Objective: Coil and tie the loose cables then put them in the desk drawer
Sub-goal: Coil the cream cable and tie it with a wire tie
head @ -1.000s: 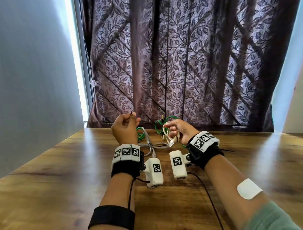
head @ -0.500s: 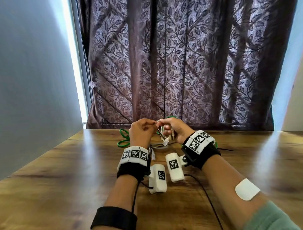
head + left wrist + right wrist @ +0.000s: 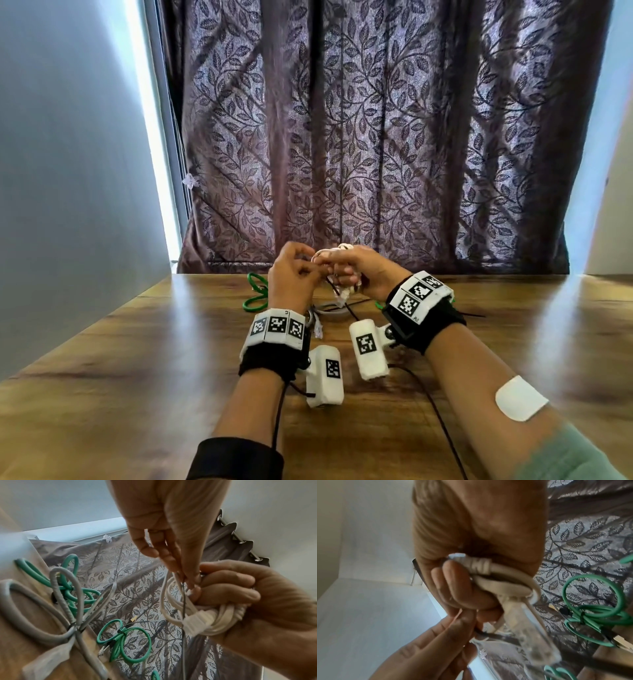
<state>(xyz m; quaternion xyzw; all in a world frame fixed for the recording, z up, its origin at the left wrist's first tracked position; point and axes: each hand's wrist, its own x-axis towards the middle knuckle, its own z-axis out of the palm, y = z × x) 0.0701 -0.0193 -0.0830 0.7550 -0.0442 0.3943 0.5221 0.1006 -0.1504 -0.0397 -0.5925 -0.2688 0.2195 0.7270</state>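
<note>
right hand (image 3: 368, 274) fisted round the white cable coil (image 3: 202, 616), held above the far middle of the desk (image 3: 137, 377), left hand (image 3: 291, 277) pinching a thin black tie (image 3: 183, 601) at it; cable looks light, springy, so grip across the bunched loops.

Light source: daylight through the curtain (image 3: 376, 137), with a bright strip at its left edge.
Table (image 3: 137, 359): pale sheen streaks on the wood, left and right.
Head view: bright enough, walls bowed outward by the wide lens, forearms soft at the bottom.
Left wrist view: right hand (image 3: 257, 601) fairly sharp, near grey cable (image 3: 25, 615) blurred.
Right wrist view: soft throughout, the clear connector (image 3: 536, 635) smeared.
</note>
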